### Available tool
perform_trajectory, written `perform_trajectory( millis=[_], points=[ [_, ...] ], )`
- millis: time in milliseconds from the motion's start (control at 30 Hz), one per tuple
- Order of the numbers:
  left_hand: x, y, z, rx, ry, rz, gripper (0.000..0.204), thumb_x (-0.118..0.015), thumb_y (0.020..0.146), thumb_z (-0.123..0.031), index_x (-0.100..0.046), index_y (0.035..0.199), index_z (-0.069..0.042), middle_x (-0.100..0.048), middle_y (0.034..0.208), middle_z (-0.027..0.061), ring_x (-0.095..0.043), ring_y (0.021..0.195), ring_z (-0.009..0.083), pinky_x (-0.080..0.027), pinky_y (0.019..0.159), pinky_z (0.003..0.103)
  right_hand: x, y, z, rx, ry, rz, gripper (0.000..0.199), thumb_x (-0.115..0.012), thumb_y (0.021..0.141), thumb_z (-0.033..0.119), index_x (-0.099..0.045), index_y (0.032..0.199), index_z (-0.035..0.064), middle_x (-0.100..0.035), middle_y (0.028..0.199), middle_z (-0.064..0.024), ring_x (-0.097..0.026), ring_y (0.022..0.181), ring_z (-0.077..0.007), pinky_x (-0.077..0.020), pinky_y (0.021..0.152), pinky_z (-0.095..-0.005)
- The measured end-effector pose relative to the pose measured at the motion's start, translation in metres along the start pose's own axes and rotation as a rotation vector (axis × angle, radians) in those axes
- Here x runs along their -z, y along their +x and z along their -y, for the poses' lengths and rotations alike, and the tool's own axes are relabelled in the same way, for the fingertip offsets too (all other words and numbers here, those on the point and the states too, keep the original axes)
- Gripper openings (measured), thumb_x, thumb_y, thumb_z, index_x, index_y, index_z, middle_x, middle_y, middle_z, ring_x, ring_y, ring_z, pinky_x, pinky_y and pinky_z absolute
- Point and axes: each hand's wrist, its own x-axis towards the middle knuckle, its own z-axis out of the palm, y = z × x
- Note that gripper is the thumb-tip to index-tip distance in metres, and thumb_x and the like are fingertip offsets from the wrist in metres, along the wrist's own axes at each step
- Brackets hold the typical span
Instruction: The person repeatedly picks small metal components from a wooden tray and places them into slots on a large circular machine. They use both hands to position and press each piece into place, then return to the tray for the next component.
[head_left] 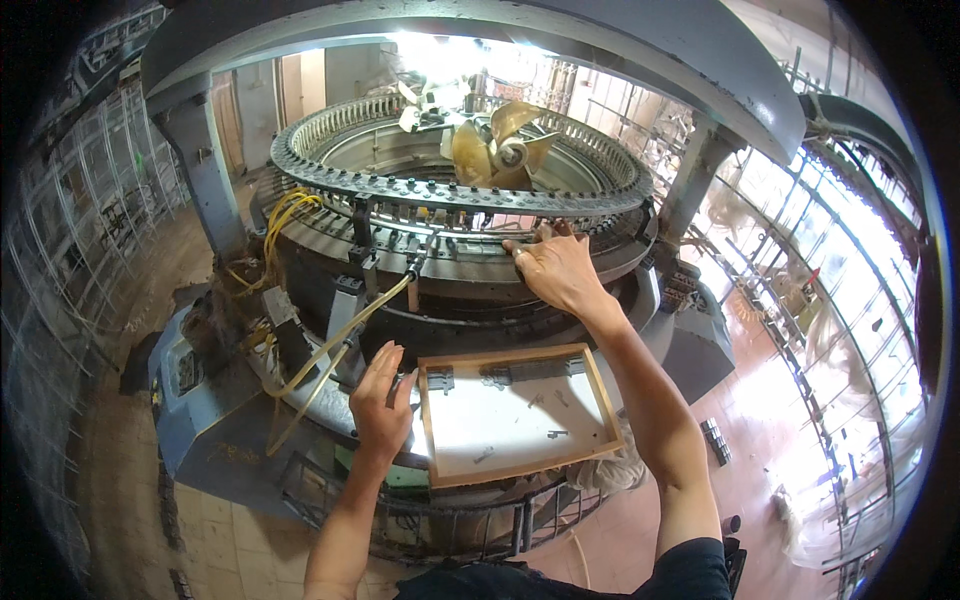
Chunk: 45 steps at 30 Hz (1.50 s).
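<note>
A round knitting machine (330, 270) with a toothed metal ring (400, 188) stands in front of me. My right hand (555, 268) reaches to its front edge, palm down. Its fingers are apart and touch the metal rim below the ring; some tips are hidden. A wood-framed tray (520, 467) with a white bottom rests in front of the machine. Dark metal pieces (545, 370) line its far side, and a few small ones (557, 434) lie loose. Beside the tray's left edge, my left hand (382, 400) is raised with fingers stretched out, holding nothing.
Yellow hoses (330, 347) run along the machine's left side. A fan with amber blades (497, 150) sits within the ring. Thick posts (212, 165) carry an overhead frame (460, 25). Metal racks (95, 200) stand left and right. White cloth (612, 472) hangs by the tray's right corner.
</note>
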Motion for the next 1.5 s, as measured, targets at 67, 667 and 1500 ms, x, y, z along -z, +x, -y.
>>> perform_trajectory(
  millis=[67, 667, 1500],
  points=[
    [0.000, 0.001, 0.000, 0.005, 0.014, 0.003, 0.037, -0.074, 0.089, 0.003, -0.070, 0.126, 0.006, -0.070, 0.133, 0.0256, -0.068, 0.125, 0.0398, -0.055, 0.107, 0.043, 0.000, -0.003, -0.003, 0.025, 0.111, -0.084, 0.047, -0.042, 0.103, 0.033, -0.080, 0.126, 0.0162, -0.064, 0.127, -0.0236, -0.052, 0.122, -0.0448, -0.0367, 0.106, -0.0576],
    [-0.002, 0.000, 0.003, 0.075, 0.042, 0.040, 0.039, -0.075, 0.091, 0.000, -0.072, 0.130, 0.003, -0.072, 0.133, 0.0228, -0.069, 0.126, 0.0374, -0.056, 0.105, 0.045, -0.006, 0.002, -0.019, 0.059, 0.089, -0.203, 0.047, -0.043, 0.098, 0.030, -0.082, 0.121, 0.0156, -0.067, 0.124, -0.0242, -0.054, 0.121, -0.0442, -0.0422, 0.099, -0.0581],
    [-0.003, 0.001, 0.002, 0.043, 0.047, 0.034, 0.035, -0.072, 0.091, -0.001, -0.071, 0.126, 0.006, -0.071, 0.129, 0.0269, -0.069, 0.121, 0.0426, -0.056, 0.102, 0.045, -0.004, 0.010, -0.003, -0.110, -0.111, -0.022, 0.044, -0.047, 0.098, 0.033, -0.081, 0.097, 0.0059, -0.072, 0.108, -0.0259, -0.061, 0.108, -0.0399, -0.0448, 0.093, -0.0579]
  ],
)
